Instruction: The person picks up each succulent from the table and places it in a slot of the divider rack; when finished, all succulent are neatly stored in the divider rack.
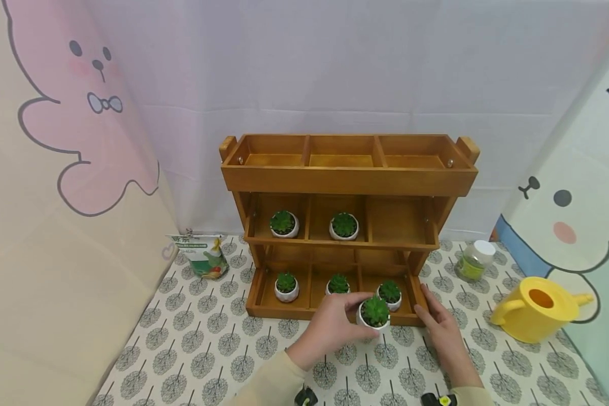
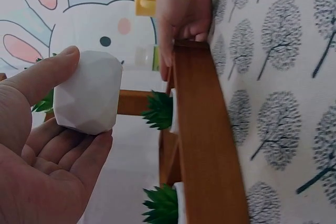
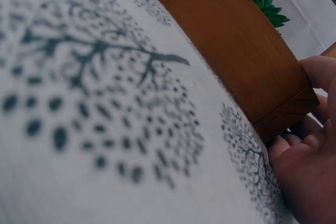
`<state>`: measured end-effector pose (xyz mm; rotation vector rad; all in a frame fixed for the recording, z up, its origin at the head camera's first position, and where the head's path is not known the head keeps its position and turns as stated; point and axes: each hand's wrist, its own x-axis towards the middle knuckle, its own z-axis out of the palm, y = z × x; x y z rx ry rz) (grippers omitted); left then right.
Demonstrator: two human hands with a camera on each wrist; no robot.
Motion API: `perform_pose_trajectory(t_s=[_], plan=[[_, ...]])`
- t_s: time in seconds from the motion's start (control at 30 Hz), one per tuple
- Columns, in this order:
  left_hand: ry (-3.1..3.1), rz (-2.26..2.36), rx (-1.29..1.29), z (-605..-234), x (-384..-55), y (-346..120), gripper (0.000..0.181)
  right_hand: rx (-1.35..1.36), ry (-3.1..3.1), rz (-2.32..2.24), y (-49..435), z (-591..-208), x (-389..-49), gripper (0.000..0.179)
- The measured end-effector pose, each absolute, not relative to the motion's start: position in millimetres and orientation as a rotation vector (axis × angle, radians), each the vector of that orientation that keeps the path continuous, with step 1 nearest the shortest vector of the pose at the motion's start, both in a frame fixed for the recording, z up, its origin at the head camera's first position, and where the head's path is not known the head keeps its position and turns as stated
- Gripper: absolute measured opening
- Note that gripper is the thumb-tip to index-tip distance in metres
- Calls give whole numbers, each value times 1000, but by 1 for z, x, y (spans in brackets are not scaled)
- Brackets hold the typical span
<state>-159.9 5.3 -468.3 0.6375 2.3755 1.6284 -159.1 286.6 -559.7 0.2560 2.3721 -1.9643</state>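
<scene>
My left hand (image 1: 330,321) pinches a small white pot with a green succulent (image 1: 374,311) between thumb and fingers. It is held in front of the bottom tier of a wooden three-tier plant shelf (image 1: 350,179). In the left wrist view the faceted white pot (image 2: 89,95) shows between thumb and fingertips. My right hand (image 1: 444,330) grips the front right corner of the bottom tier, also seen as a wooden corner (image 3: 283,106) in the right wrist view. Three potted succulents (image 1: 286,286) stand in the bottom compartments and two succulents (image 1: 282,223) on the middle tier.
A yellow watering can (image 1: 525,324) stands at the right, with a white-capped jar (image 1: 469,268) behind it. At the back left is a green and white bag (image 1: 203,260). A tree-patterned cloth (image 1: 218,349) covers the table; printed curtains hang behind.
</scene>
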Motion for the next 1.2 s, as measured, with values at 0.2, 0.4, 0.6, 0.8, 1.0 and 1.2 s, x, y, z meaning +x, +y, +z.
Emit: perform_pose_trajectory(t_s=[0.2, 0.4, 0.6, 0.8, 1.0, 1.2], plan=[[2404, 1644, 712, -449, -169, 11, 68, 264, 2373, -1961, 286, -558, -159, 71], [2429, 1658, 825, -427, -180, 16, 66, 269, 2372, -1968, 287, -559, -159, 72], [2450, 1673, 840, -408, -189, 24, 65, 270, 2387, -1954, 287, -560, -160, 71], [2454, 1727, 837, -390, -202, 34, 66, 285, 2378, -1946, 288, -559, -159, 71], [2515, 1730, 794, -376, -213, 45, 64, 277, 2374, -1948, 288, -559, -159, 71], [2539, 1754, 785, -369, -226, 58, 60, 261, 2374, -1944, 289, -559, -159, 71]])
